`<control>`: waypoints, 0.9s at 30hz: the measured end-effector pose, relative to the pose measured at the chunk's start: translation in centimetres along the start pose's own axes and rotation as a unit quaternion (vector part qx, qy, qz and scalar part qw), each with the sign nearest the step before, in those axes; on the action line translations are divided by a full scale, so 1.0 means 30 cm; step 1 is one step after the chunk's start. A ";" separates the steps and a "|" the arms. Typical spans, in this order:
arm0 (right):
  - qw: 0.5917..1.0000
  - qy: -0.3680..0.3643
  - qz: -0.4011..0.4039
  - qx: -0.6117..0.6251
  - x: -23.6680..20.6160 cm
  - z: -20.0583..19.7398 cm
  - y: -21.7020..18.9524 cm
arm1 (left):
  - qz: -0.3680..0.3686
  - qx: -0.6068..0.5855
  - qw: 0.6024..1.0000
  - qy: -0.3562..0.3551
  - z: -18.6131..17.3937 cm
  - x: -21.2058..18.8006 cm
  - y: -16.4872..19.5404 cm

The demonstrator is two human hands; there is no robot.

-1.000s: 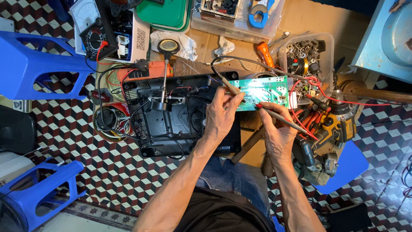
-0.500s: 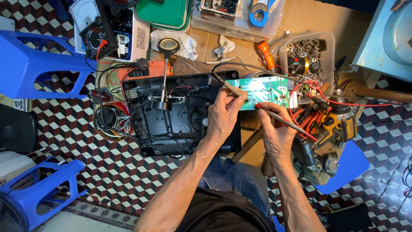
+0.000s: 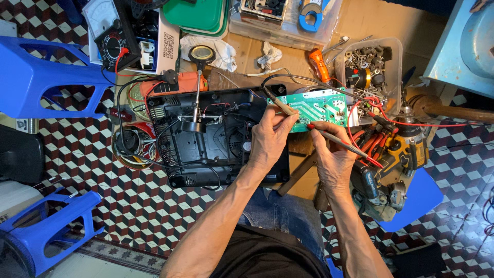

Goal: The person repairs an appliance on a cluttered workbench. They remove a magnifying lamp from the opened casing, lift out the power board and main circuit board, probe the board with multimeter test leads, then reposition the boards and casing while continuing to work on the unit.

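Gripping both probes, you converge on the green circuit board (image 3: 316, 107): left hand (image 3: 270, 136) clenched on the tan probe (image 3: 280, 105), right hand (image 3: 334, 157) on the red-tipped probe (image 3: 334, 136), slanting up-left, nearer.

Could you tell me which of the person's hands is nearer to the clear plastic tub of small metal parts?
Right. The right hand, holding a red-tipped probe, lies just below and left of the tub; the left hand sits further left, over the green circuit board.
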State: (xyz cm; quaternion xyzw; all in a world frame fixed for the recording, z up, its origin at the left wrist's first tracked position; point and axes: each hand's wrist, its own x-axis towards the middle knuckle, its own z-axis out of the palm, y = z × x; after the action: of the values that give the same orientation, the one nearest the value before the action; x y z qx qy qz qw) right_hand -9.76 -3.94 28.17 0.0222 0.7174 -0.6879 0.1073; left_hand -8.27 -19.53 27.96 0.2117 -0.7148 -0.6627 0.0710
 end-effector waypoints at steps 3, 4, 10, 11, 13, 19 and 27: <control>1.000 -0.003 -0.001 0.010 -0.004 0.003 0.006 | -0.011 0.014 1.000 0.005 -0.003 0.001 -0.003; 1.000 -0.005 -0.002 0.015 -0.006 0.005 0.012 | -0.007 0.020 1.000 0.008 -0.005 0.001 -0.006; 1.000 -0.003 0.006 0.016 -0.008 0.003 0.029 | 0.002 0.029 1.000 0.006 -0.008 0.001 -0.011; 1.000 -0.002 0.008 0.016 -0.008 0.002 0.029 | 0.001 0.027 1.000 0.004 -0.008 0.001 -0.012; 1.000 0.000 0.011 0.013 -0.007 0.001 0.029 | 0.003 0.021 1.000 0.001 -0.008 0.003 -0.012; 1.000 -0.003 0.007 0.014 -0.003 0.005 0.015 | 0.009 0.005 1.000 -0.003 -0.010 0.005 -0.013; 1.000 -0.002 0.015 0.007 -0.005 0.005 0.000 | 0.007 0.014 1.000 -0.011 -0.016 0.003 -0.003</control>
State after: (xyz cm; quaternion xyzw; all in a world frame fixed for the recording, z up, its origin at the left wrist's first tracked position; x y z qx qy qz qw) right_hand -9.61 -4.07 28.20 0.0324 0.7117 -0.6915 0.1191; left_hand -8.14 -20.01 27.92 0.2003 -0.7259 -0.6549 0.0645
